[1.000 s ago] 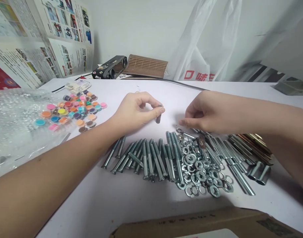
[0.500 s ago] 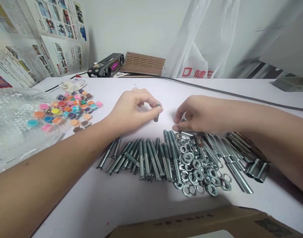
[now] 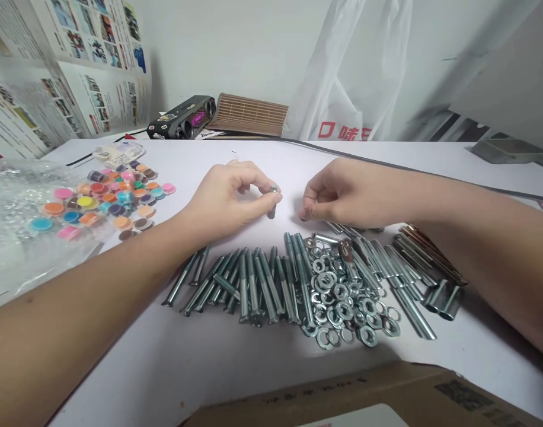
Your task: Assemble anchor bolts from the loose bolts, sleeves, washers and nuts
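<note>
My left hand (image 3: 233,193) is closed in a pinch, thumb against fingers, on a short grey metal piece that looks like a bolt (image 3: 272,211); most of it is hidden by the fingertips. Facing it, my right hand (image 3: 331,193) has its thumb and fingers drawn together just beyond the pile of nuts and washers (image 3: 342,308). A small dark spot shows at the thumb tip, but I cannot make out what is held. Several long bolts (image 3: 262,284) lie in a row below my left hand. Metal tubes (image 3: 411,308) lie under my right forearm.
A plastic bag (image 3: 26,225) and small colourful paint pots (image 3: 89,201) lie at the left. Along the front edge is a cardboard box (image 3: 325,391). At the back stand a black speaker-like device (image 3: 182,118), a bamboo mat (image 3: 251,114) and a white bag (image 3: 342,89).
My right hand has lifted away from the nuts and washers and moved slightly back. My left hand keeps its pinch. The whole view has shifted a little, so things appear further left.
</note>
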`<state>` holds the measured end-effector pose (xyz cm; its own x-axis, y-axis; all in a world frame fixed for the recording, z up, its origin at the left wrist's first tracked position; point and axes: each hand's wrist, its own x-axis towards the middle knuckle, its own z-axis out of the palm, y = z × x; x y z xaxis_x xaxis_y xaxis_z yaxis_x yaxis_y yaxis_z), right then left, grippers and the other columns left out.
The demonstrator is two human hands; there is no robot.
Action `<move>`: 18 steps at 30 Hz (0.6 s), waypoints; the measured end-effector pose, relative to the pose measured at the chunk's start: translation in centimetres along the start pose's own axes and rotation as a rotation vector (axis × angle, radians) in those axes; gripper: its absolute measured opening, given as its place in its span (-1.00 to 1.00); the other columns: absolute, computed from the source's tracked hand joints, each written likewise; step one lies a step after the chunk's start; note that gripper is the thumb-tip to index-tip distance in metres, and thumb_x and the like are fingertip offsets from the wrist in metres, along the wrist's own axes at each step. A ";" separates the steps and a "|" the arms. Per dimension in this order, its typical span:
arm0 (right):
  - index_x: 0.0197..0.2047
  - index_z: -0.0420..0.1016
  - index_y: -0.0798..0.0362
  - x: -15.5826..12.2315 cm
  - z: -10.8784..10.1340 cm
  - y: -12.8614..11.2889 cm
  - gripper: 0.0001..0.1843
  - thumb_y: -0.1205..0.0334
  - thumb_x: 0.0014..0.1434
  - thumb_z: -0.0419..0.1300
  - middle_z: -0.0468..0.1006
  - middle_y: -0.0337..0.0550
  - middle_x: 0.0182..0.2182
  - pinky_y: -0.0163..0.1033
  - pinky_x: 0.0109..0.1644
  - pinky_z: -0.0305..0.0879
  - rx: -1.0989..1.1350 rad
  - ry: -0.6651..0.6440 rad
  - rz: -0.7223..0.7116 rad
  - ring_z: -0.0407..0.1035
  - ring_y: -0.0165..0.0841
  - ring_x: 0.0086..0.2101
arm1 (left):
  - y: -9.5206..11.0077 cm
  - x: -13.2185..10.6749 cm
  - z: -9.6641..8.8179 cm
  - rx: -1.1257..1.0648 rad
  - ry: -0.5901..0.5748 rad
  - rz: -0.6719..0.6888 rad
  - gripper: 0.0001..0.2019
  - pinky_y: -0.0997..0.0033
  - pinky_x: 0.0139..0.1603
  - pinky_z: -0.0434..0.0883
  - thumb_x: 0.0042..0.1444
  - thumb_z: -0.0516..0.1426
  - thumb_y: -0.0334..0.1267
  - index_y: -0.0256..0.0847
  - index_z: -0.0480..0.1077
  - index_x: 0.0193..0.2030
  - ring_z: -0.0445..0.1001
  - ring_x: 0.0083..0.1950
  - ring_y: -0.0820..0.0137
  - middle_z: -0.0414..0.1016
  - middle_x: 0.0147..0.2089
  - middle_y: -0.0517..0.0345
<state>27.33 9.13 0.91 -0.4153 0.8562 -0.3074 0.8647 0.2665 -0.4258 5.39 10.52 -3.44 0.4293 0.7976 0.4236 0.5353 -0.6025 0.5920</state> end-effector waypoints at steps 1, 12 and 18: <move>-0.41 0.49 0.07 0.1 0.1 0.1 -0.76 0.07 0.14 0.23 0.28 -0.30 -0.67 -0.31 -0.58 0.06 0.000 0.021 -0.002 0.09 -0.52 -0.68 | 0.0 0.0 0.0 0.002 -0.002 -0.003 -0.88 0.52 -0.21 0.25 0.06 0.22 -0.26 -0.14 0.59 -0.43 0.40 -0.26 0.63 0.59 -0.29 0.30; -0.13 0.59 0.02 -0.9 -0.3 0.3 -0.62 -0.10 0.16 0.25 0.52 -0.17 -0.47 -0.28 -0.55 0.15 -0.068 0.209 0.014 0.27 -0.46 -0.62 | 0.1 -0.1 0.0 0.045 -0.002 -0.023 -0.87 0.49 -0.21 0.26 0.08 0.22 -0.21 -0.13 0.61 -0.39 0.38 -0.27 0.59 0.59 -0.28 0.27; -0.24 0.56 -0.03 -8.2 1.0 0.6 -0.86 0.15 0.26 0.19 0.41 -0.32 -0.58 -0.42 -0.61 0.12 0.091 -0.129 -0.236 0.21 -0.55 -0.62 | -0.1 -0.1 -0.1 0.071 -0.001 -0.016 -0.88 0.46 -0.22 0.26 0.09 0.21 -0.20 -0.05 0.61 -0.39 0.39 -0.26 0.58 0.57 -0.31 0.33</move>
<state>30.97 1.87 2.36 -0.6394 0.7104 -0.2941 0.7134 0.4056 -0.5714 5.24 10.52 -3.41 0.4210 0.8070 0.4142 0.5919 -0.5904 0.5486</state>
